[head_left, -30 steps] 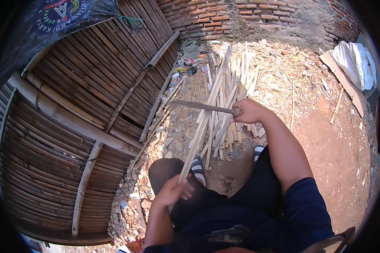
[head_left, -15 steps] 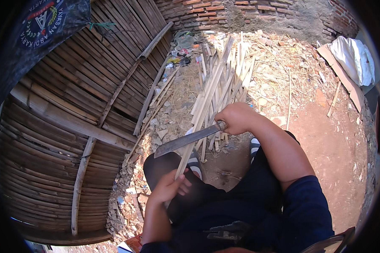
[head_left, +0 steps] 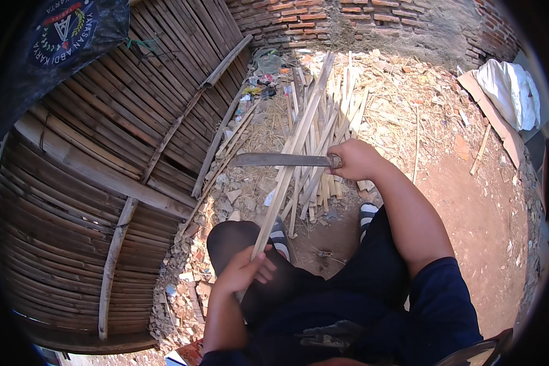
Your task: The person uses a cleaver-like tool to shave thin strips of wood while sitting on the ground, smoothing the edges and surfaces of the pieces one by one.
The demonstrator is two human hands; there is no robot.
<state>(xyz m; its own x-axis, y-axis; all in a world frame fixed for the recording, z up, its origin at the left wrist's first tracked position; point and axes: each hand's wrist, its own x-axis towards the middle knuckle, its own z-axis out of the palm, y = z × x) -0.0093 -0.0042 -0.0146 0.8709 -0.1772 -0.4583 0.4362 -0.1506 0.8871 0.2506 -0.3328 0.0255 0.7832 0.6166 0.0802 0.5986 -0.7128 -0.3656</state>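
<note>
My right hand (head_left: 355,160) is closed round the handle of a machete (head_left: 280,160), whose long grey blade points left. That blade lies across a long pale bamboo strip (head_left: 293,146), at about mid-length; whether it bites into the strip I cannot tell. Close to my left thigh, my left hand (head_left: 247,268) grips the strip's near end. The strip slants away from me, its far end over a heap of bamboo strips (head_left: 332,131) on the ground. Part of that heap is hidden behind the blade and the held strip.
A bamboo-slat wall (head_left: 91,165) runs along the left, with a dark printed banner (head_left: 73,36) above it. Behind the heap stands a brick wall (head_left: 396,27). Rubble (head_left: 226,195) covers the ground on the left. A white sack (head_left: 509,91) lies at the far right.
My right hand has moved the machete away from me along the strip. The blade has swung from slanting down-left to nearly level. My left hand keeps its hold in place.
</note>
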